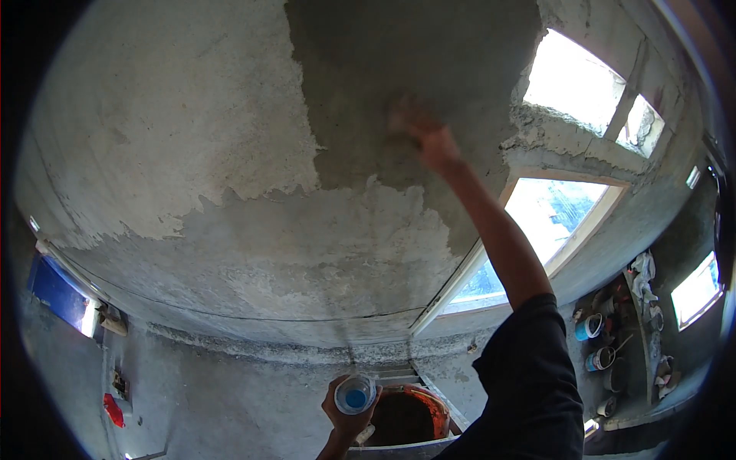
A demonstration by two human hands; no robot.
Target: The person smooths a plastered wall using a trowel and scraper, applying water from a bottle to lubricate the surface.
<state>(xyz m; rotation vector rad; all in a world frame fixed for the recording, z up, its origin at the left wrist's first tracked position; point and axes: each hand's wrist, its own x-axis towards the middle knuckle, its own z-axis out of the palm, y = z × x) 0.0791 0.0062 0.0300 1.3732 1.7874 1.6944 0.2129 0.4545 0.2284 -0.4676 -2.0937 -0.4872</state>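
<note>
Holding a clear cup [356, 394], well below and left of the framed window [553, 211], in the left hand [344, 418], with fingers wrapped around its side. Reaching with the right hand [427, 134] toward the dark patch [360, 69] on the wall [192, 107], above and left of the window; too blurred to tell spread from bunched, or touching from just short of the surface.

Easy, probably, to spill from the cup, if liquid-filled, by letting it tip while stretching the other arm high. Likely then to splash into the orange-rimmed bucket [438, 410] below the window's lower left corner, or to wet the metal frame [452, 406] down there. Possible, too, to scrape the knuckles on the broken concrete edge [537, 126] just above the window by swinging too far right, or to bring grit down by rubbing hard overhead. Impossible to tell how firm, or how dry, underfoot.
</note>
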